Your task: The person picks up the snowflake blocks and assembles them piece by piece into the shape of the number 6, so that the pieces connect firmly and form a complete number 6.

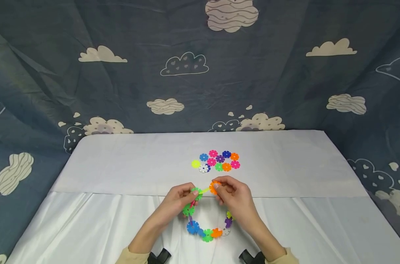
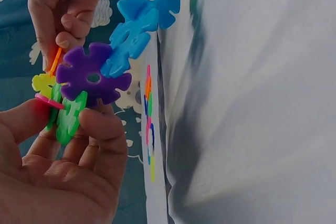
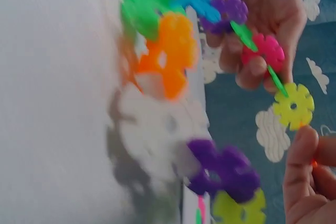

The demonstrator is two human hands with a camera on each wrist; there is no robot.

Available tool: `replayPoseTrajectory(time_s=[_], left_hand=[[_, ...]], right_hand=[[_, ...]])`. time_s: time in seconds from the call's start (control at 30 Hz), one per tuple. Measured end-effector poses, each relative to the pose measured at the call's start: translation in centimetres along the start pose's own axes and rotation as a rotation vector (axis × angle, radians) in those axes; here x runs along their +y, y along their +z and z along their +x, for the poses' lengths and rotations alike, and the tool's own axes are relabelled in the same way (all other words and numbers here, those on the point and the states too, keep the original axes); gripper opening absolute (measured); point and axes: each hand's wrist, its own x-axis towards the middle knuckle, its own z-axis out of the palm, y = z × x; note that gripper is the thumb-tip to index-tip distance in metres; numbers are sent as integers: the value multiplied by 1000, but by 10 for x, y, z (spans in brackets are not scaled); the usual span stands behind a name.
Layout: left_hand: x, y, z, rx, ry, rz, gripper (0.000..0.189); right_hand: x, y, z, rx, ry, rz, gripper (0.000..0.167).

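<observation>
Both hands hold a curved chain of colourful notched plastic snowflake discs over the table. My left hand [image 1: 179, 200] pinches the chain near a green disc [image 1: 197, 193], with a pink disc [image 3: 269, 49] and another green disc [image 1: 188, 210] just below. A yellow disc [image 3: 294, 106] sticks out between the hands. Thumb and fingers of my right hand [image 1: 234, 198] pinch an orange disc [image 1: 214, 187] at the yellow disc's edge. Lower down, the chain runs through blue [image 1: 193, 227], green, orange [image 1: 216, 233], white and purple discs [image 1: 228, 222] to yellow beside the right hand.
Farther back on the white-covered table [image 1: 121, 165] lies a group of loose discs [image 1: 220, 158] in several colours. A dark cloud-patterned cloth [image 1: 186, 88] hangs behind the table and at both sides. Black straps [image 1: 159, 256] show near the wrists.
</observation>
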Motion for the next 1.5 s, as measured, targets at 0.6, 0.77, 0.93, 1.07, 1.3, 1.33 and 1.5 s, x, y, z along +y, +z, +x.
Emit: replayPoseTrajectory(time_s=[0.6, 0.77, 0.93, 1.07, 1.3, 1.33, 1.5], left_hand=[[0, 9, -1, 69, 73, -26, 22], [-3, 10, 0, 67, 77, -24, 23], [-2, 12, 0, 84, 73, -30, 23], [2, 11, -2, 90, 39, -18, 24], [6, 4, -3, 63, -4, 2, 22], [6, 3, -3, 55, -2, -4, 24], [5, 0, -3, 4, 26, -5, 23]], right_hand=[[8, 1, 4, -83, 10, 85, 8], [9, 1, 4, -112, 14, 65, 10], [10, 0, 6, -94, 26, 76, 11], [13, -3, 7, -95, 2, 95, 20], [13, 1, 6, -97, -29, 119, 18], [13, 3, 5, -104, -26, 128, 17], [10, 5, 3, -181, -42, 54, 18]])
